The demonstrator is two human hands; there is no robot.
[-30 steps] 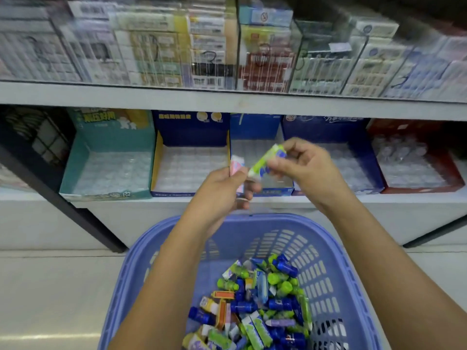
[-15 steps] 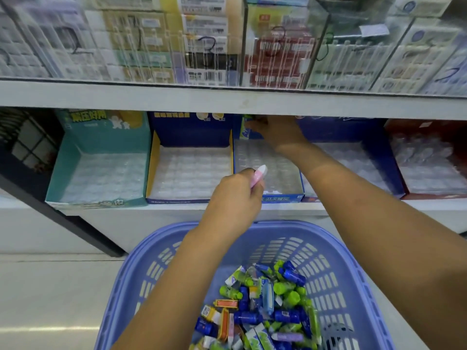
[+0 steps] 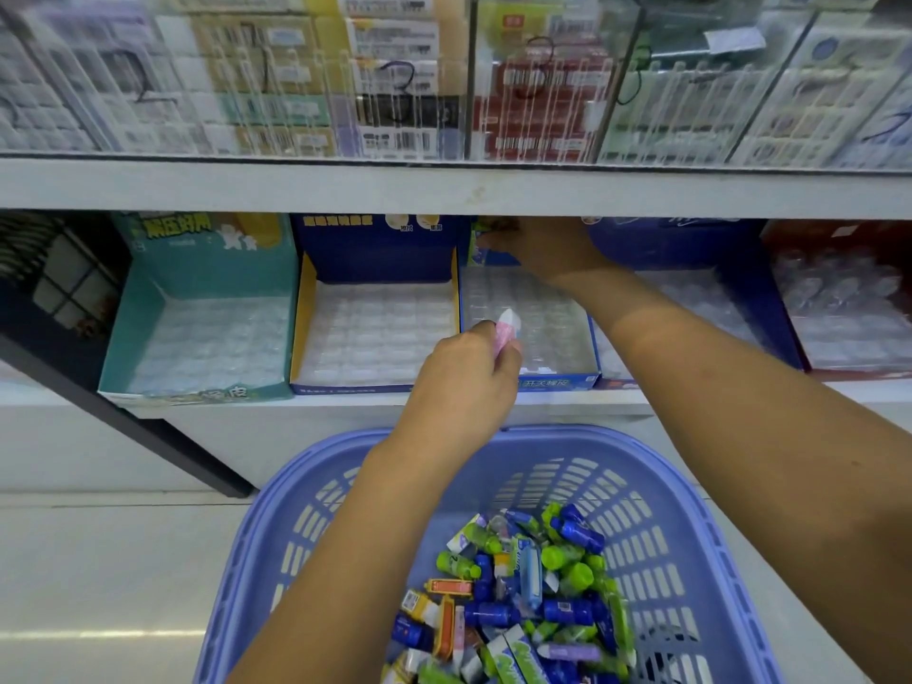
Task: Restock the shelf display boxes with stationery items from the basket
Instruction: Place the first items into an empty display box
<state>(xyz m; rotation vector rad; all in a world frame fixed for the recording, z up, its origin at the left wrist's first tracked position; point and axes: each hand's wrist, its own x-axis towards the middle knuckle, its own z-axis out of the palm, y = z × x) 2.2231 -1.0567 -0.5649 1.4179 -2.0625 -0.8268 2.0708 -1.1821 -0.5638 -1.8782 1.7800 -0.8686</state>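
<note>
A lilac plastic basket [image 3: 656, 466] in front of me holds several small green, blue, orange and purple stationery items [image 3: 523, 594]. My left hand [image 3: 464, 382] is closed around a pink and white item [image 3: 506, 328] above the front of the narrow blue display box [image 3: 557, 382]. My right hand [image 3: 543, 249] reaches to the back of that same box, under the shelf edge. A bit of green [image 3: 476, 239] shows at its fingertips, which are partly hidden. The box's clear slotted tray looks empty.
A teal display box [image 3: 123, 338] and a blue-and-yellow box [image 3: 303, 313] stand to the left with clear empty trays. Another blue box [image 3: 770, 313] and a red box [image 3: 839, 249] stand to the right. The upper shelf [image 3: 444, 185] hangs low over the boxes.
My right hand took the green item from in front of me to the back of the narrow blue box. My left hand has kept the pink item and lifted slightly toward the box.
</note>
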